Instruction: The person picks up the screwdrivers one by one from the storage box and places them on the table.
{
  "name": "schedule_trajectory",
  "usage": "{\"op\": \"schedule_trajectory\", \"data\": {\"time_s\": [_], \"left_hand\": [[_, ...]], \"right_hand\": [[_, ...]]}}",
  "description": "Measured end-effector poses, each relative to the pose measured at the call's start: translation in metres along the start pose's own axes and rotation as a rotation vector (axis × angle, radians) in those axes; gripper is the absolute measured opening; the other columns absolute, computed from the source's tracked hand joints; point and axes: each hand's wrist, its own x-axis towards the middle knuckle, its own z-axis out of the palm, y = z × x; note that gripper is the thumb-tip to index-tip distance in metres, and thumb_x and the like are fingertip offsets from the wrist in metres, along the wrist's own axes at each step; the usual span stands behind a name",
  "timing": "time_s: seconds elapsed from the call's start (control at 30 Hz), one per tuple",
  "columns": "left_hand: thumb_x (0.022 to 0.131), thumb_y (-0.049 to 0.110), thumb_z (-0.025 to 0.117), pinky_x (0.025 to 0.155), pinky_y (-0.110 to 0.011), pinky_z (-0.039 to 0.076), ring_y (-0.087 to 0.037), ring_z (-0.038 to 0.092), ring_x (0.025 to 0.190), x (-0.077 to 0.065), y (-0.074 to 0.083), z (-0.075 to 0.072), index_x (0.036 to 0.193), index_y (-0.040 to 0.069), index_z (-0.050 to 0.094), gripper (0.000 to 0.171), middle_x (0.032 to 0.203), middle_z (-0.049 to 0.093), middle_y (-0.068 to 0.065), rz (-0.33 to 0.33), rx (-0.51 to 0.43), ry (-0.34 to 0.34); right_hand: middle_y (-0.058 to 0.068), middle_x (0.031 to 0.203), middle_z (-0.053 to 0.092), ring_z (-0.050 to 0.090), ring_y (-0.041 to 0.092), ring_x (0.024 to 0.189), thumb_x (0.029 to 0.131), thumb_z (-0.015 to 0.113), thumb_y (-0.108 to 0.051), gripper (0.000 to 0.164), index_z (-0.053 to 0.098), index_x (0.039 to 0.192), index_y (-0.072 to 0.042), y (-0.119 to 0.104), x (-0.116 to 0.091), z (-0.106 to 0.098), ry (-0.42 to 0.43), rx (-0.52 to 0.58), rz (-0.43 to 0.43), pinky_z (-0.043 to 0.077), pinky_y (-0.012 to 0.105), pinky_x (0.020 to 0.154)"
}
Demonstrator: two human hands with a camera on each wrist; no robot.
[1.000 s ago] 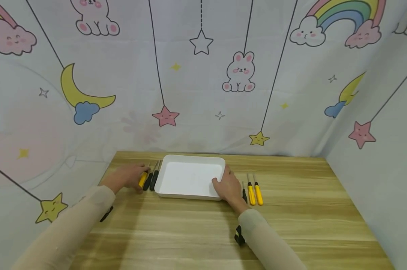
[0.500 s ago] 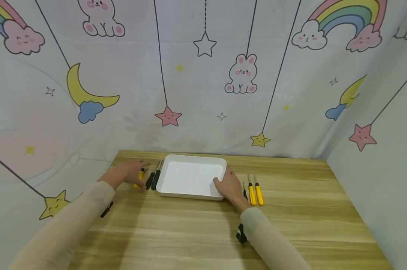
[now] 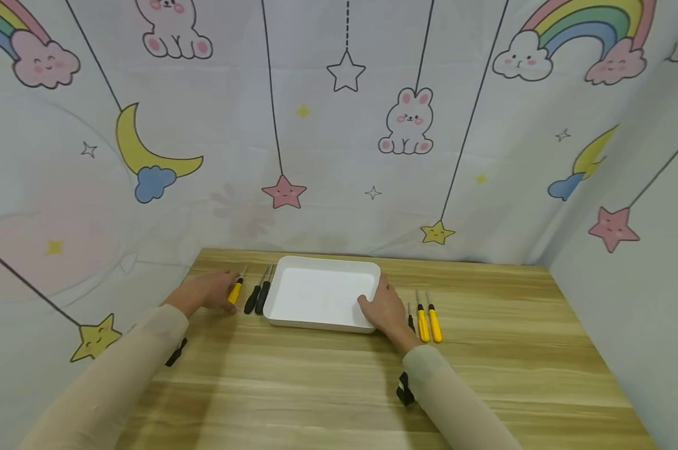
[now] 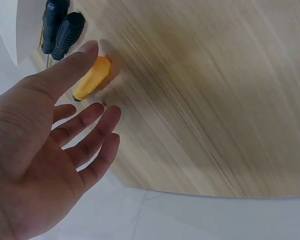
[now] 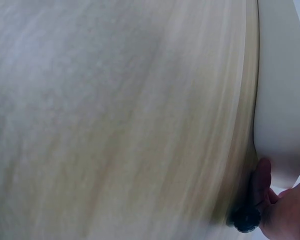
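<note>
My left hand [image 3: 212, 292] is at the table's left side, beside a yellow-handled screwdriver [image 3: 235, 292]. In the left wrist view the yellow screwdriver [image 4: 94, 77] lies on the wood between thumb and fingers, which are spread and not closed round it. Two black-handled screwdrivers [image 4: 69, 34] lie nearby, between that hand and a white rectangular tray [image 3: 319, 290]. My right hand [image 3: 386, 308] grips the tray's right rim, thumb over the edge; its other fingers are mostly hidden. In the right wrist view, the right hand [image 5: 287, 212] touches the tray's side [image 5: 282, 90].
Right of the tray lie a small black screwdriver [image 3: 410, 320] and two yellow-handled screwdrivers [image 3: 428, 324], side by side. The wooden table [image 3: 316, 387] meets a patterned cloth wall [image 3: 327, 156] at the back and on the sides.
The yellow screwdriver beside my left hand has shifted slightly left, away from the black ones. The left fingers spread and moved around it. My right hand stays on the tray.
</note>
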Motion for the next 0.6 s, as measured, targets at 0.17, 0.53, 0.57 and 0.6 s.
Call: {"op": "schedule_trajectory", "data": {"time_s": [0.17, 0.53, 0.57, 0.6], "left_hand": [[0.088, 0.022, 0.088, 0.101, -0.055, 0.05, -0.038, 0.061, 0.113, 0.006, -0.001, 0.005, 0.15, -0.015, 0.041, 0.086, 0.13, 0.058, -0.026, 0.043, -0.076, 0.016], [0.086, 0.02, 0.088, 0.087, -0.049, 0.053, -0.028, 0.059, 0.094, 0.011, 0.015, 0.004, 0.149, -0.016, 0.041, 0.087, 0.109, 0.061, -0.016, 0.088, -0.102, 0.0], [0.085, 0.02, 0.089, 0.086, -0.048, 0.053, -0.026, 0.058, 0.092, 0.012, 0.015, 0.003, 0.148, -0.016, 0.042, 0.086, 0.106, 0.06, -0.014, 0.088, -0.104, -0.002], [0.085, 0.021, 0.089, 0.086, -0.048, 0.053, -0.026, 0.058, 0.091, 0.013, 0.015, 0.003, 0.147, -0.016, 0.043, 0.086, 0.105, 0.061, -0.014, 0.088, -0.107, -0.006]], "right_hand": [[0.033, 0.153, 0.048, 0.056, 0.049, 0.131, 0.098, 0.061, -0.041, 0.089, 0.023, 0.165, 0.002, 0.001, -0.001, 0.0, 0.0, -0.005, -0.002, 0.048, 0.061, 0.105], [0.031, 0.155, 0.046, 0.055, 0.048, 0.133, 0.098, 0.06, -0.042, 0.09, 0.022, 0.166, 0.002, 0.002, 0.001, 0.001, -0.006, 0.003, -0.004, 0.047, 0.061, 0.108], [0.031, 0.155, 0.046, 0.055, 0.048, 0.133, 0.098, 0.06, -0.042, 0.09, 0.022, 0.166, 0.002, 0.002, 0.0, 0.0, -0.006, 0.003, -0.005, 0.047, 0.061, 0.108], [0.031, 0.155, 0.046, 0.055, 0.048, 0.133, 0.098, 0.061, -0.042, 0.09, 0.022, 0.166, 0.002, 0.002, 0.0, 0.0, -0.005, 0.005, -0.006, 0.046, 0.061, 0.108]]}}
